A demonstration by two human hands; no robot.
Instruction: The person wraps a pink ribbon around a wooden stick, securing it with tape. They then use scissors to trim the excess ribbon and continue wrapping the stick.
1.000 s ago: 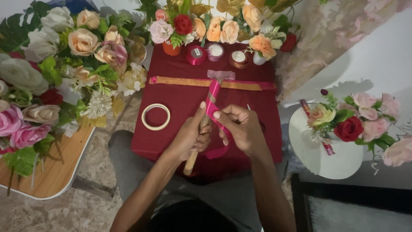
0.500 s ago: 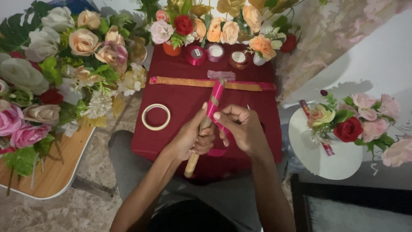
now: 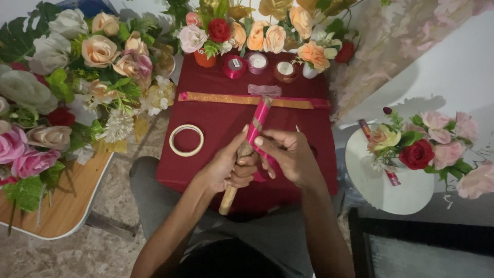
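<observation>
The left hand (image 3: 230, 167) was clamped round a smooth wooden stick (image 3: 228, 194); the right hand (image 3: 288, 154) pinched glossy pink ribbon (image 3: 259, 121) wound on the stick's upper part. Both hovered over the dark red cloth (image 3: 216, 116), a flat tape ring (image 3: 186, 140) left of them.

Tape ring (image 3: 186, 140) on red cloth (image 3: 216, 118); candles (image 3: 257, 63) behind.

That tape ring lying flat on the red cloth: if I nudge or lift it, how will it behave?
The tape ring is a thin hollow hoop, so probably light. Lying flat on the red cloth, it would likely slide rather than roll. Stood on edge, it might roll off.
</observation>
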